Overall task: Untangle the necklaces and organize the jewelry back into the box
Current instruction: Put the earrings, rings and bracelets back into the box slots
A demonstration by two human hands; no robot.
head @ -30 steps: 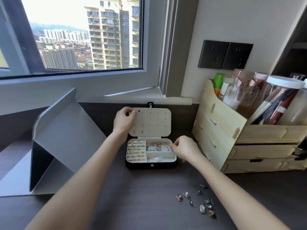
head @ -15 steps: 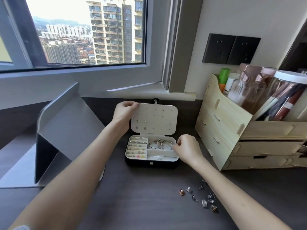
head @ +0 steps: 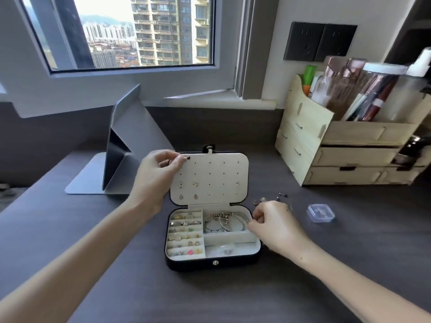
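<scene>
A black jewelry box (head: 193, 264) lies open at the middle of the dark desk. Its left slots hold several rings and studs. The back right compartment holds tangled silver bangles and chains (head: 224, 221). A cream earring panel (head: 217, 173) stands upright at the box's back with a few earrings pinned on it. My left hand (head: 155, 178) pinches the panel's top left corner. My right hand (head: 274, 226) has curled fingers on the box's right rim. Several loose earrings (head: 263, 200) lie on the desk just behind that hand.
A small clear plastic case (head: 320, 213) sits on the desk right of my right hand. A wooden drawer organizer (head: 331, 145) filled with cosmetics stands at the back right. A grey folded stand (head: 130, 145) is at the back left, below the window.
The box now sits nearer to me, so the loose earrings lie behind my right hand instead of in front of it. The clear case has come into view. Both hands kept their places on the box.
</scene>
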